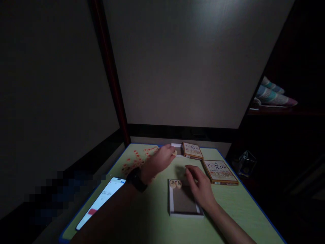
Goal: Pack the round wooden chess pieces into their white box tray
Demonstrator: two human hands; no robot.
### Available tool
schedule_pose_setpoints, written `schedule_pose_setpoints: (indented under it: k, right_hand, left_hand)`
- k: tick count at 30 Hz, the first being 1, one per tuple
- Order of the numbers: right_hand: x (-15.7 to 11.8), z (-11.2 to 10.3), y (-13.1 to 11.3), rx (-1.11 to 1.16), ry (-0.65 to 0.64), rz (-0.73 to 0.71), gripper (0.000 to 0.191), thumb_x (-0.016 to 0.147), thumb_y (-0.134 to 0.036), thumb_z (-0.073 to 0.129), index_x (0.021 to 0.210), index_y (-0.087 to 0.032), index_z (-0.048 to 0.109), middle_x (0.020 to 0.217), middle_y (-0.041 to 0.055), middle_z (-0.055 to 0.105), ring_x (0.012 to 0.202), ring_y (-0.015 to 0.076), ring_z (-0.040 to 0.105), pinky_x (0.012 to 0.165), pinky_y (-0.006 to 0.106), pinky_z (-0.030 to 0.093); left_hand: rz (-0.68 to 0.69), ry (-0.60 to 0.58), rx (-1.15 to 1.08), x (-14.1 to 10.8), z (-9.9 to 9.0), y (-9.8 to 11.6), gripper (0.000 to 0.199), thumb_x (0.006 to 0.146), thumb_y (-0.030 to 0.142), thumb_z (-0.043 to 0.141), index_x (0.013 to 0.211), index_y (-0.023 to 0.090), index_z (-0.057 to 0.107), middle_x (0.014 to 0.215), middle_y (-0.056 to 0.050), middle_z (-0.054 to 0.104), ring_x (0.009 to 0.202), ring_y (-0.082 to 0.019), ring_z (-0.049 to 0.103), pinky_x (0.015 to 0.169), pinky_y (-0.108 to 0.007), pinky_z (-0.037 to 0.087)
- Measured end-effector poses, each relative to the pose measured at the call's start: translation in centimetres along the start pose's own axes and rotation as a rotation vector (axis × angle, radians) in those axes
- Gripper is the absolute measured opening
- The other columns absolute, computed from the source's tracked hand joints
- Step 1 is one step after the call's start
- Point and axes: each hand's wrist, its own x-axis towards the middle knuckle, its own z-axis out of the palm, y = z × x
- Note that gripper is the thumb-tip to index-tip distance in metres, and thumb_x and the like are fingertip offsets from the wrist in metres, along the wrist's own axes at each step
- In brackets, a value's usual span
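My left hand [159, 160], with a dark watch on its wrist, reaches across the table and pinches a round xiangqi piece [174, 153] at its fingertips. That piece is in front of the open box [178, 155] at the back. My right hand [200, 185] hovers over the right side of the nearer box tray [171, 203], thumb and fingertips drawn together; whatever they may hold is too small to make out. Two pieces marked with dark characters [175, 184] lie side by side in the tray's far left corner.
Many red-marked pieces [134, 159] are scattered at the table's far left. Two printed box lids [192, 150] [220, 171] lie at the right. A phone [101, 201] showing a timer rests on the left edge of the green table [243, 210]. A wall stands behind.
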Motion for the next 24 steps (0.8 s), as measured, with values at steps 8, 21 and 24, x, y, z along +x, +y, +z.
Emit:
schedule_pose_setpoints:
  k: [8,21,24]
  right_hand:
    - [0.4,0.0,-0.2,0.429,-0.039,0.241,0.041,0.083,-0.055,0.065,0.104,-0.019,0.066,0.081,0.0041,0.07,0.073,0.02,0.066,0.066,0.031,0.055]
    - [1.0,0.2,0.4,0.75,-0.088,0.557,0.05,0.055,-0.053,0.087,0.084,-0.016,0.07,0.07,0.0038,0.073,0.06,0.0165,0.066,0.054,0.027,0.052]
    - [1.1,0.0,0.3,0.8,-0.021,0.594,0.051,0.052,-0.052,0.09,0.081,-0.017,0.066,0.069,0.0037,0.072,0.063,0.0186,0.069,0.055,0.027,0.054]
  left_hand:
    - [-0.02,0.004,-0.128,-4.6,2.9,6.9,0.021,0.095,0.011,0.042,0.107,0.017,0.058,0.106,-0.007,0.058,0.098,-0.019,0.06,0.088,-0.03,0.051]
    - [-0.053,0.243,-0.51,-5.3,5.5,4.9,0.023,0.086,0.01,0.057,0.104,0.023,0.063,0.101,-0.002,0.064,0.091,-0.016,0.061,0.088,-0.029,0.051]
    - [-0.065,0.297,-0.576,-5.0,5.9,4.4,0.023,0.084,0.01,0.06,0.102,0.022,0.066,0.1,-0.002,0.064,0.086,-0.015,0.062,0.083,-0.027,0.052]
